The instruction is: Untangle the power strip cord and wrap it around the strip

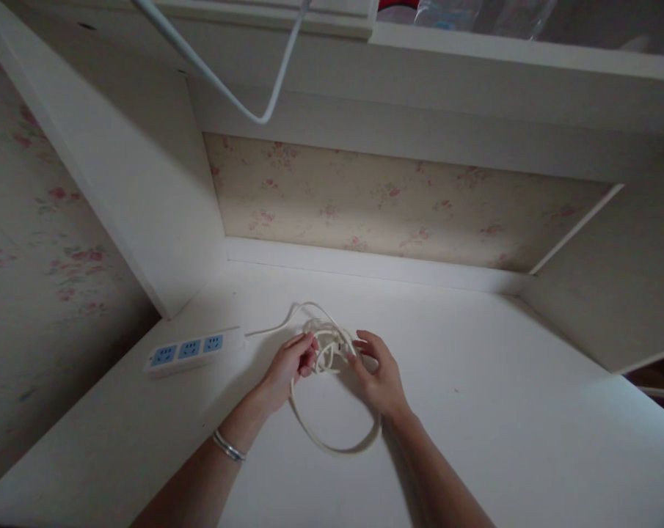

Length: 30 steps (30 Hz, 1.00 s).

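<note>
A white power strip (194, 352) with blue socket faces lies at the left on the white desk. Its white cord (336, 449) runs right into a loose tangle between my hands, and one loop hangs toward me. My left hand (289, 367) has its fingers closed on the cord at the tangle's left side. At the right side, my right hand (380, 374) pinches part of the cord between thumb and fingers, the other fingers bent. A plug seems to sit amid the coils, but it is partly hidden.
The white desk (486, 411) is bounded by a left side panel (117, 161), a right panel (612, 279) and a floral-papered back wall (365, 198). Above hangs a shelf (420, 95). A thin white lamp-like arm (210, 77) dips down at the upper left.
</note>
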Each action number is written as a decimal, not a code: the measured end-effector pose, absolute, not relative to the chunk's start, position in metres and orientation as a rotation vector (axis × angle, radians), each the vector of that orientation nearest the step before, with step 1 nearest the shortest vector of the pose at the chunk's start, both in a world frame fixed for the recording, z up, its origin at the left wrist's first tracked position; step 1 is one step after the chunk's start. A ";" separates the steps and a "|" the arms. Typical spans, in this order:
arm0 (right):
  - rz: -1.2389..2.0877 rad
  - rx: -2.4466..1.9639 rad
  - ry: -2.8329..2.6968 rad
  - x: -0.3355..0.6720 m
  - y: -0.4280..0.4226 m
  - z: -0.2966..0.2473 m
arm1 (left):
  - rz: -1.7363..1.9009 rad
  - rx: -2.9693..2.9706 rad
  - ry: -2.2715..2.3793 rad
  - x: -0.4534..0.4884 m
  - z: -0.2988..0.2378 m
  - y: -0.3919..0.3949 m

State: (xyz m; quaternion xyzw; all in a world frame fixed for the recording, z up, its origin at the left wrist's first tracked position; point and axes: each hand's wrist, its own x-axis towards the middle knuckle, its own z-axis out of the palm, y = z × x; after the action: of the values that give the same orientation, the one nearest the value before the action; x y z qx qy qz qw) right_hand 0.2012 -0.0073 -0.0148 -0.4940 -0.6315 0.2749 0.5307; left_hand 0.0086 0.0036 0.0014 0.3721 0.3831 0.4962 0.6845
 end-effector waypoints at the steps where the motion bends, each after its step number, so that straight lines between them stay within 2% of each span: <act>1: 0.659 -1.213 -1.485 0.202 -0.005 -0.017 | 1.106 0.810 0.856 0.007 0.002 0.004; 11: 0.210 -1.110 -1.676 0.209 -0.020 -0.003 | 1.179 0.560 0.532 0.001 0.024 -0.005; 15: 0.252 -0.875 -2.136 0.195 -0.039 0.003 | 1.204 0.516 0.429 0.005 0.030 -0.009; 20: 0.250 -0.857 -2.513 0.168 -0.050 0.001 | 1.171 0.502 0.404 0.011 0.026 -0.010; 30: 0.234 -0.853 -2.380 0.171 -0.046 -0.006 | 1.093 0.689 0.456 0.009 0.021 -0.009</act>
State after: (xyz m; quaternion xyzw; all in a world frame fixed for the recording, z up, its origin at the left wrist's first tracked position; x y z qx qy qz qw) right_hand 0.1709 -0.0462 -0.0057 -0.3207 -0.8951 0.0882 0.2969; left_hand 0.0092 -0.0093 0.0214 0.3183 0.2104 0.5047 0.7744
